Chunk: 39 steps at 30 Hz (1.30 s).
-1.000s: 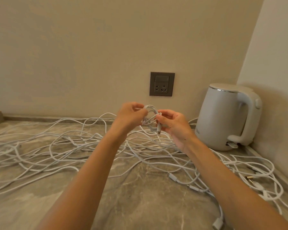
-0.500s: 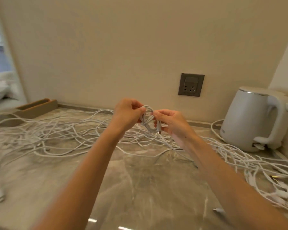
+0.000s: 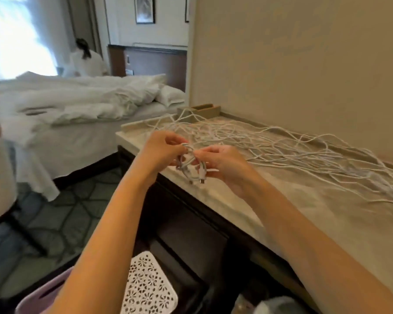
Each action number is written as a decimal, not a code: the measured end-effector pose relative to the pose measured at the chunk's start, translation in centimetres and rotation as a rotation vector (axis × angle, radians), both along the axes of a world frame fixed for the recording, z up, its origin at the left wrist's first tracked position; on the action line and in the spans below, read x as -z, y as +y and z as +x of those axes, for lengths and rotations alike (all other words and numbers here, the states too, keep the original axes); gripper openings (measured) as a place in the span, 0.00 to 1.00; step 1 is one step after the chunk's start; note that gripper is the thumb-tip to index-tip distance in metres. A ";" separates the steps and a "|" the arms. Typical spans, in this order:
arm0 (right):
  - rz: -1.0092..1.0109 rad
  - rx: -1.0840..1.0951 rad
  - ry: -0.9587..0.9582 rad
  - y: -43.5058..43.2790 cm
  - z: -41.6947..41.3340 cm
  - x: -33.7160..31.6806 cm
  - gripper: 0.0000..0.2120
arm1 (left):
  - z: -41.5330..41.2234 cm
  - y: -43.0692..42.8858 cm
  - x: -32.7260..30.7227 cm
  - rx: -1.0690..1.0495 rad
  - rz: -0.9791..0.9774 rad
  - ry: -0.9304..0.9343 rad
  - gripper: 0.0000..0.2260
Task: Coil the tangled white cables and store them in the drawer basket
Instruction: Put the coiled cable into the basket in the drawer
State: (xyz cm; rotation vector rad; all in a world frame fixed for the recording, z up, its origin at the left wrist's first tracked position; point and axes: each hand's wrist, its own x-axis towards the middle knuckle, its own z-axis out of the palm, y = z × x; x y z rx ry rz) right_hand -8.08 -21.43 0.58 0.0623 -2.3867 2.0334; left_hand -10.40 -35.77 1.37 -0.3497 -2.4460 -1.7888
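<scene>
One coil held, the tangle waiting

Head view: left hand and right hand both pinch a small coiled cable above the countertop's front edge, likely to keep its loops together; tangled white cables sprawl toward the back edge, basket below.

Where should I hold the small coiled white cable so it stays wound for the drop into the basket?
Pinch across the bundled loops of the small coiled white cable near the top, where the left hand and right hand already meet. Come from the sides. The plug ends hang loose at the bottom, so gripping there would probably let the loops spring open.
</scene>
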 end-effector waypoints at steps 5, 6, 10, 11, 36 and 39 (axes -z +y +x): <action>-0.014 -0.216 -0.134 -10.0 -1.0 4.6 0.09 | 1.5 -9.9 4.7 -0.219 -0.005 -0.083 0.07; 0.007 -0.244 -0.162 -11.2 -1.1 5.6 0.08 | 1.5 -11.1 5.8 -0.243 -0.012 -0.106 0.08; 0.103 -0.334 -0.299 -16.4 -1.7 10.9 0.09 | 2.0 -16.0 11.5 -0.357 -0.032 -0.269 0.10; 0.115 -0.346 -0.335 -17.3 -1.9 12.2 0.10 | 2.1 -16.9 12.8 -0.378 -0.033 -0.301 0.10; 0.374 -0.287 -0.973 -28.7 -3.9 33.9 0.10 | 3.3 -27.7 40.0 -0.789 -0.061 -0.963 0.11; 0.420 -0.269 -0.963 -28.3 -3.4 35.0 0.11 | 4.0 -27.2 42.2 -0.818 -0.009 -1.065 0.15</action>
